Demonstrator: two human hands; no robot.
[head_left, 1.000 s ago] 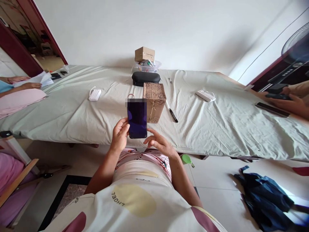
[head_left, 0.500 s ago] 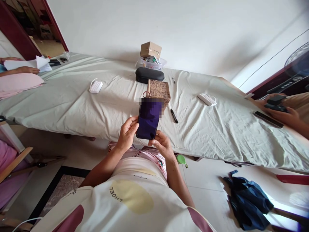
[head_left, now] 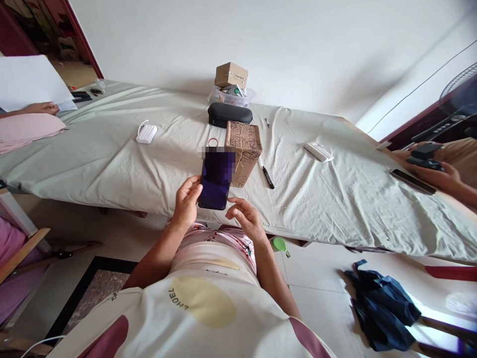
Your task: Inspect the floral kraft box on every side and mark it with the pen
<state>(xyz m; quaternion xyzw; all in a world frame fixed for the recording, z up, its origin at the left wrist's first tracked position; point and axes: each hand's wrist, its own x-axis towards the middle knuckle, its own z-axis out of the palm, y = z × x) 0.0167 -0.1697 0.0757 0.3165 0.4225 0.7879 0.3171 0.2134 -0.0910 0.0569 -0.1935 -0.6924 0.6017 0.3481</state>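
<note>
My left hand (head_left: 187, 201) grips a dark smartphone (head_left: 214, 189) by its left edge, the thumb lying along the side. The phone is upright over the table's near edge, its screen a deep purple and its top blurred out. My right hand (head_left: 246, 217) is by the phone's lower right corner, fingers curved and apart, holding nothing; whether the index fingertip touches the corner I cannot tell. Just behind the phone stands a cardboard box (head_left: 244, 136) with black scribbles, partly covered by it. A thin ring (head_left: 213, 142) shows above the phone. Right of the box lies a black marker (head_left: 268, 177).
On the cloth-covered table (head_left: 179, 164) lie a black case (head_left: 230, 115), a plastic basket (head_left: 244, 101) under a small carton (head_left: 231, 74), and white corded blocks (head_left: 147, 133) left and right. At left a person holds paper (head_left: 32, 82); at right another holds a black device (head_left: 427, 156).
The phone has shifted left in my left hand, uncovering more of the scribbled box. My right hand has let go of its lower corner. The person at left has raised the paper.
</note>
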